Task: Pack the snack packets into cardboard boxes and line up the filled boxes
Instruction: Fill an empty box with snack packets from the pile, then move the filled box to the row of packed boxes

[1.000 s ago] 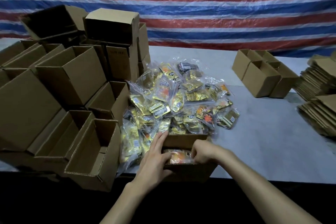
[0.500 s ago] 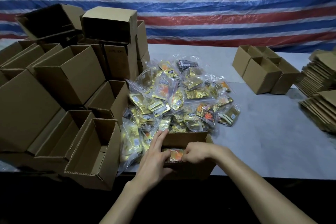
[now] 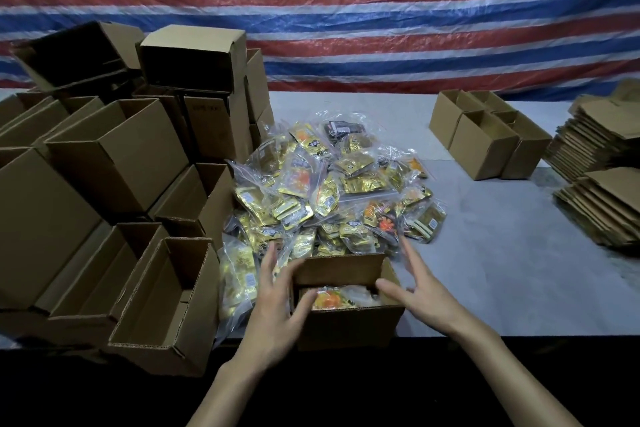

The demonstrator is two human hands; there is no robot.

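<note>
An open cardboard box stands at the table's near edge with snack packets inside it. My left hand lies against the box's left side, fingers spread and straight, thumb at the box's opening. My right hand hovers at the box's right rim with spread fingers and holds nothing. Behind the box lies a big heap of gold and orange snack packets in clear bags.
Many empty open boxes are piled on the left, one right beside the near box. Three boxes stand together at the back right. Stacks of flat cardboard lie at the right edge. A striped tarp hangs behind the grey table.
My right hand has lifted out of the box and opened, moving to the right rim. My left hand has spread its fingers along the box's left side.
</note>
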